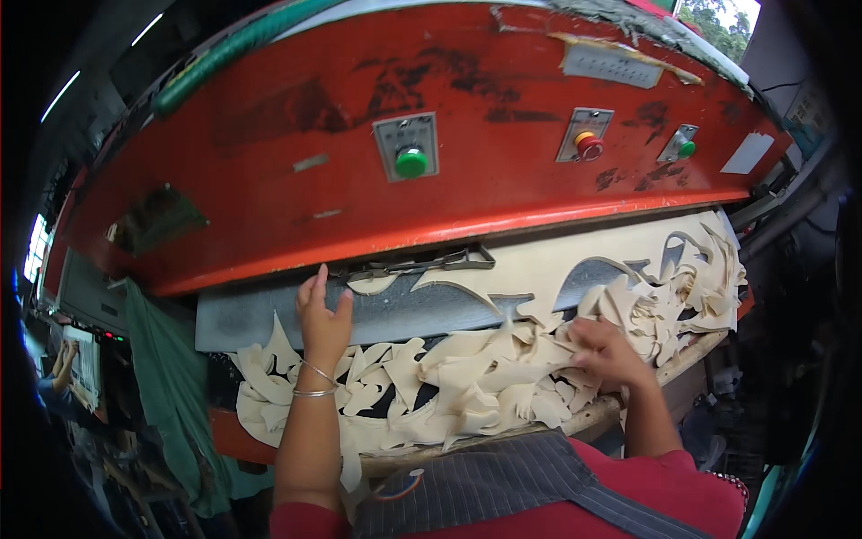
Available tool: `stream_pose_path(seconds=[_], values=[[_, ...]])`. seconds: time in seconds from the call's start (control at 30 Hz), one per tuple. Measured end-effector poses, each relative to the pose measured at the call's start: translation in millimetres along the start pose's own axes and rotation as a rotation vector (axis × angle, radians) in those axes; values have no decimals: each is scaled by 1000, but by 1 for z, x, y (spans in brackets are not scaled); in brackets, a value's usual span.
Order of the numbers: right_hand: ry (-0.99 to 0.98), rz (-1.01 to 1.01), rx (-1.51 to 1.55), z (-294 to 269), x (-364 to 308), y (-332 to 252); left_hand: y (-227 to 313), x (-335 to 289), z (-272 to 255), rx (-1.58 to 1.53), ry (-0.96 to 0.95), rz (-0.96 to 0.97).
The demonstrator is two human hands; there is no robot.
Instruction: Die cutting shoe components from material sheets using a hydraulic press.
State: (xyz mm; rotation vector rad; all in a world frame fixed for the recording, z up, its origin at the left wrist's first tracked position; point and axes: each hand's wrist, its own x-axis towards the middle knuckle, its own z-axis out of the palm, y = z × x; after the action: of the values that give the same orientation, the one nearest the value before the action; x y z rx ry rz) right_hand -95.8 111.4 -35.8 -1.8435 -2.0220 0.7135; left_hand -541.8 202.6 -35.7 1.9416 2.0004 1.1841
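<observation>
My left hand (325,316) is open, its fingers apart and pointing up, just left of a black metal cutting die (440,264). The die lies by the press's lower edge, partly on a cream sheet of material (530,256) with curved cut-outs. A round-edged cream piece (375,284) shows beneath its left part. My right hand (612,352) has its fingers curled closed on a cream scrap (548,340) at the near side; the fingertips are slightly blurred. Many curved cream offcuts (467,382) lie heaped between my arms and toward the right.
A red press beam (503,184) spans the far side, carrying green buttons (411,163) and a red stop button (588,145). Below it lies a grey worn bed (260,319). Green cloth (166,386) hangs at left. Another person's arm (65,364) shows far left.
</observation>
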Motion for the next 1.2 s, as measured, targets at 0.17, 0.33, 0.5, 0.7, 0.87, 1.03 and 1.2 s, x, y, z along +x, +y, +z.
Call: stream_pose_path(seconds=[0.17, 0.33, 0.5, 0.7, 0.87, 1.03, 1.2], values=[[882, -103, 542, -117, 44, -6, 136, 1, -36, -443, 22, 280], [1695, -88, 95, -216, 123, 52, 209, 18, -20, -54, 274, 864], [1460, -369, 205, -159, 66, 37, 192, -37, -54, -164, 4, 612], [215, -833, 49, 30, -83, -33, 69, -199, -53, 50, -342, 89], [144, -696, -288, 128, -105, -76, 59, -244, -34, 181, -149, 325], [259, -576, -273, 146, -102, -84, 54, -238, -25, 284, -140, 228], [261, -554, -272, 139, -98, -93, 59, -231, -28, 331, -176, 181]])
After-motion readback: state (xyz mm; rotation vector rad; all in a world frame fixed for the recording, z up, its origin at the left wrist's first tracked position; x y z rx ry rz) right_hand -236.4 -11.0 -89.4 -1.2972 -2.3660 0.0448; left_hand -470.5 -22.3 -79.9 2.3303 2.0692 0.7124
